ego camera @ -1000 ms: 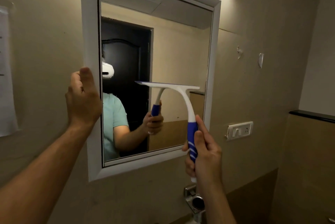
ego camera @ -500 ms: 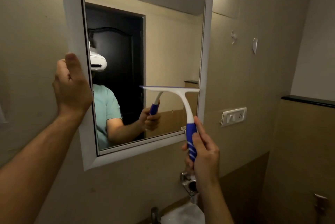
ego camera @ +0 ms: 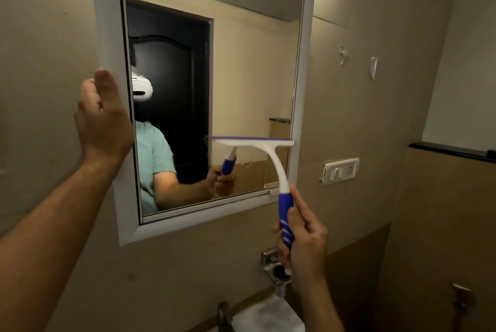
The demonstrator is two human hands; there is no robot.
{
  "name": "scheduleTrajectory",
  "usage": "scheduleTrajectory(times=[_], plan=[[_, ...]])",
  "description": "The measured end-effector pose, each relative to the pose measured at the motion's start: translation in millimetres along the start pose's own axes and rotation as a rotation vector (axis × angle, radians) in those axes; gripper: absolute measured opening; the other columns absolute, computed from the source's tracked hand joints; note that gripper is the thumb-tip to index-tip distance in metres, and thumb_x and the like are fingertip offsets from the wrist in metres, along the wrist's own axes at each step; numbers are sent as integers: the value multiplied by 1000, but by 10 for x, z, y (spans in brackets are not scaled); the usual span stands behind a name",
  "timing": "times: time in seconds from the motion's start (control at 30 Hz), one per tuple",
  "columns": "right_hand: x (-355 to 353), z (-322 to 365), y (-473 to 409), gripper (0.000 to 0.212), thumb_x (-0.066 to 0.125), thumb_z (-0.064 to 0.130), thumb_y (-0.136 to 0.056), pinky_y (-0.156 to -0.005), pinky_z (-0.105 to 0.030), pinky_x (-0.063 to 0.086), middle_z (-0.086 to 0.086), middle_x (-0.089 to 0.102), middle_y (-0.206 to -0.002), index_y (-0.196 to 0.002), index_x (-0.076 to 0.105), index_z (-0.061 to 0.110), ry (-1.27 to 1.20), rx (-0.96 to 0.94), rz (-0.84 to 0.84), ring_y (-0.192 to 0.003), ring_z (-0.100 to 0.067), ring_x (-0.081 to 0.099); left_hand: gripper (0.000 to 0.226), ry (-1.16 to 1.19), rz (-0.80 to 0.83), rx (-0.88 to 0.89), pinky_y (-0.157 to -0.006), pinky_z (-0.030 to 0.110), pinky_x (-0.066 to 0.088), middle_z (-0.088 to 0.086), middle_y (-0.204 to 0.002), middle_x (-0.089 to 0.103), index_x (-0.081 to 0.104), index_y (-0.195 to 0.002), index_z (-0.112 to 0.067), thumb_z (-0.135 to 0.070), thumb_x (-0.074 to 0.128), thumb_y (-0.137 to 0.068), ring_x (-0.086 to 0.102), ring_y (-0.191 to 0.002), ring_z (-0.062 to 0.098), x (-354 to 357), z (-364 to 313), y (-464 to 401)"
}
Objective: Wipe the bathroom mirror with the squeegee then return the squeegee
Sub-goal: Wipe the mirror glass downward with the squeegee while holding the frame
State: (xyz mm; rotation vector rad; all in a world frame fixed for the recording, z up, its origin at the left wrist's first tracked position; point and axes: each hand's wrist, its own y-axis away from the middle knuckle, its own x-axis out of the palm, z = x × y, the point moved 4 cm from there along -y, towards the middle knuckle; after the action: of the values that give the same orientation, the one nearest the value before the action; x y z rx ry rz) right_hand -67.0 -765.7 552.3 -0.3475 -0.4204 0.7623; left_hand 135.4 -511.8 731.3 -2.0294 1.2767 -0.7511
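A white-framed mirror (ego camera: pixel 300 68) hangs on the beige wall. My right hand (ego camera: pixel 304 245) grips the blue striped handle of a white squeegee (ego camera: pixel 271 160). Its blade lies level against the glass in the lower right part of the mirror, its right end at the frame. My left hand (ego camera: pixel 103 119) holds the left side of the frame, thumb on the front and fingers behind the edge. The glass reflects a person in a teal shirt and a dark door.
A chrome wall holder (ego camera: pixel 276 267) sits under the mirror's right corner, behind my right hand. Below it are a tap (ego camera: pixel 224 315) and a white basin (ego camera: pixel 271 318). A switch plate (ego camera: pixel 341 170) is to the right; a dark ledge (ego camera: pixel 451 151) runs farther right.
The squeegee blade has slid down the glass from mid height to the lower part. The view has tilted down a little. My left hand keeps its hold on the frame.
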Motion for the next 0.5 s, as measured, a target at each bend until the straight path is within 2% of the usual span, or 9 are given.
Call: scheduleTrajectory(times=[0.1, 0.23, 0.37, 0.43, 0.5], plan=[[103, 295, -250, 39, 49, 49, -85, -38, -21, 39, 0, 70, -75, -122, 61, 53, -13, -65, 13, -44, -8, 47, 43, 21, -3, 9, -60, 24, 21, 1, -75, 47, 39, -76, -26, -59, 19, -96, 39, -69, 13, -7, -10, 14], [195, 466, -445, 40, 51, 50, -82, -36, -20, 39, 1, 71, -74, -121, 61, 54, -41, -100, 22, -43, -7, 48, 39, 31, 10, 1, -59, 23, 21, -15, -67, 42, 36, -71, -34, -58, 19, -96, 36, -63, 5, -14, -48, 38], [87, 117, -237, 41, 50, 51, -83, -38, -22, 40, 0, 70, -74, -122, 60, 55, -21, -37, 26, -45, -9, 48, 34, 30, 16, 40, -56, 20, 20, -19, -68, 40, 37, -74, -38, -55, 19, -98, 40, -60, 1, -50, -43, 140], [-12, -102, -66, 41, 51, 47, -82, -38, -22, 41, -2, 71, -73, -121, 61, 54, -19, 12, 12, -44, -10, 49, 35, 35, 14, 57, -56, 17, 20, -20, -69, 40, 40, -79, -33, -53, 19, -99, 43, -59, -7, -62, -22, 185], [-83, -220, 55, 39, 53, 43, -81, -37, -22, 41, -4, 71, -71, -117, 64, 54, -17, 57, -8, -43, -12, 49, 33, 42, 14, 59, -56, 17, 20, -18, -68, 40, 40, -81, -31, -51, 20, -100, 43, -60, -6, -67, -5, 202]])
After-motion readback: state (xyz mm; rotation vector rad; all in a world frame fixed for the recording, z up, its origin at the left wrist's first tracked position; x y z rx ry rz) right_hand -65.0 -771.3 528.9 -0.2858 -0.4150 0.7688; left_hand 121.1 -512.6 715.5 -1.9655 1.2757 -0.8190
